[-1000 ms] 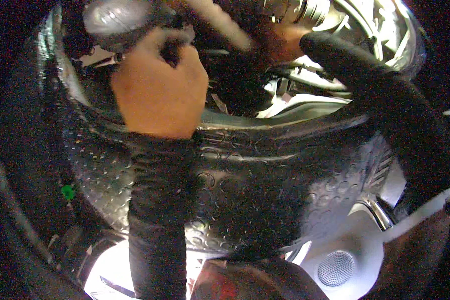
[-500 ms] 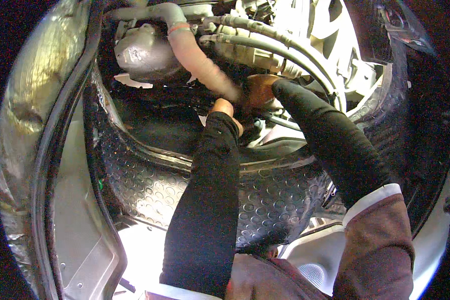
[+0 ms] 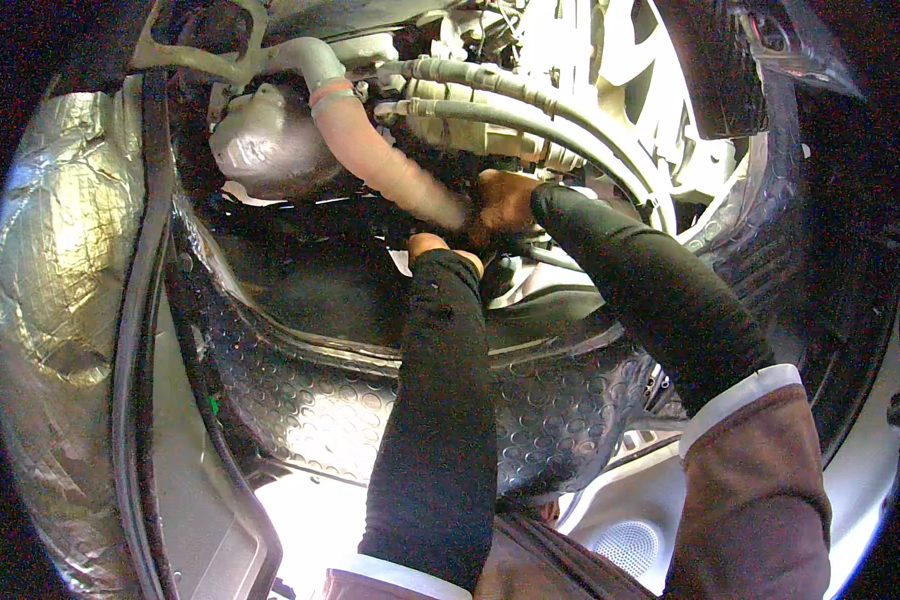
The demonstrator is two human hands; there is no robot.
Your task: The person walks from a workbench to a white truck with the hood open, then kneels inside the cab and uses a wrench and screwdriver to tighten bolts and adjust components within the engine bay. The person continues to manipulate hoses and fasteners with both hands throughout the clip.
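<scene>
Both my arms, in black sleeves, reach into the opening of an engine bay. My left hand is low in the dark gap, just below the lower end of a thick pinkish hose. Only the back of the hand and the wrist show. My right hand is bent inward to the right of that hose end, close to my left hand. The fingers of both hands are lost in shadow or behind the hands, so I cannot make out what they touch or hold. An orange-red clamp band circles the hose's upper part.
A rounded metal housing sits left of the hose. Two ribbed pipes curve down to the right. A dimpled black mat covers the near rim, with a black rubber seal and foil-like padding at left.
My view has shifted, so the scene sits lower and further left, and a metal bracket now shows at top left. Both hands stay near the hose end; more of my right hand's back shows.
</scene>
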